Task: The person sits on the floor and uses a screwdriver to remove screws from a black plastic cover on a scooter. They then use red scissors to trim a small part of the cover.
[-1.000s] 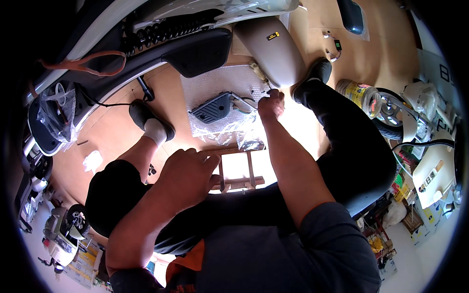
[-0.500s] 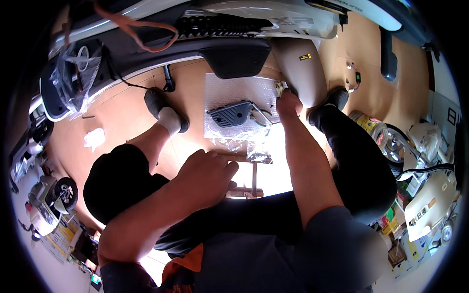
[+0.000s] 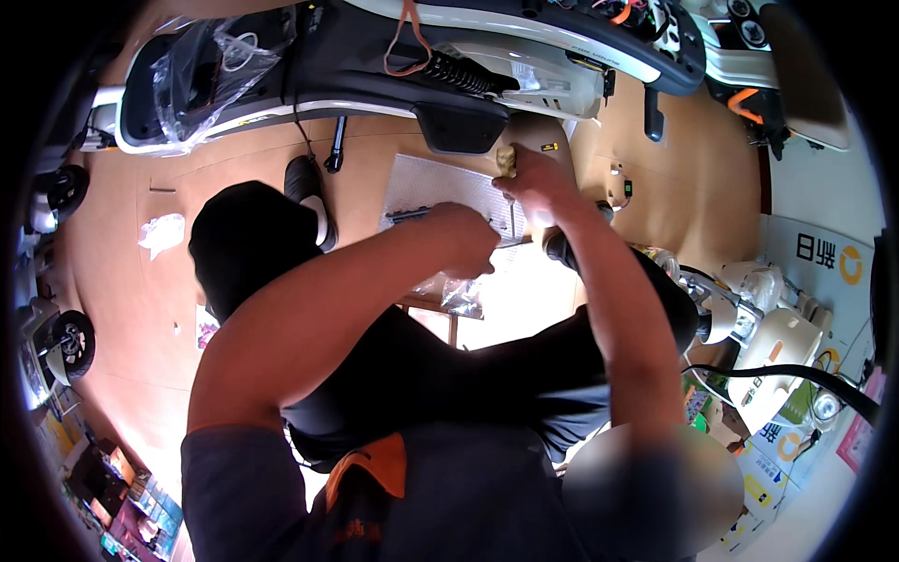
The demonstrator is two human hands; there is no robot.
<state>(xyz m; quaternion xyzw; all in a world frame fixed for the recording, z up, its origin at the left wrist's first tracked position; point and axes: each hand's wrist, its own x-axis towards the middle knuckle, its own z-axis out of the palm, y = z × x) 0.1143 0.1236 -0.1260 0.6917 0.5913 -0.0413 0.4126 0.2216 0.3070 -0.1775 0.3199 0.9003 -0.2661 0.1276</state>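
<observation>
My right hand (image 3: pixel 541 187) is closed on a screwdriver with a yellowish handle (image 3: pixel 506 161); its thin shaft points down toward the bubble wrap. Over the middle of the bubble wrap (image 3: pixel 412 178), my left hand (image 3: pixel 465 238) has its fingers curled downward. What they grip is hidden under the hand. The end of a dark ribbed footrest (image 3: pixel 405 215) shows beside the left wrist, mostly covered by the hand and forearm. Clear plastic bags (image 3: pixel 462 298) lie at the wrap's near edge, below my left hand.
A white and dark scooter body (image 3: pixel 375 84) with a black coil spring (image 3: pixel 459 73) runs across the far side. A brown seat-like panel (image 3: pixel 552 140) lies beyond my right hand. A crumpled white bag (image 3: pixel 162 234) rests on the floor at left. Scooter parts stand at right.
My left hand has moved forward and right from above my lap to the footrest. My right hand has shifted with the screwdriver, now pointing it down. The view has moved.
</observation>
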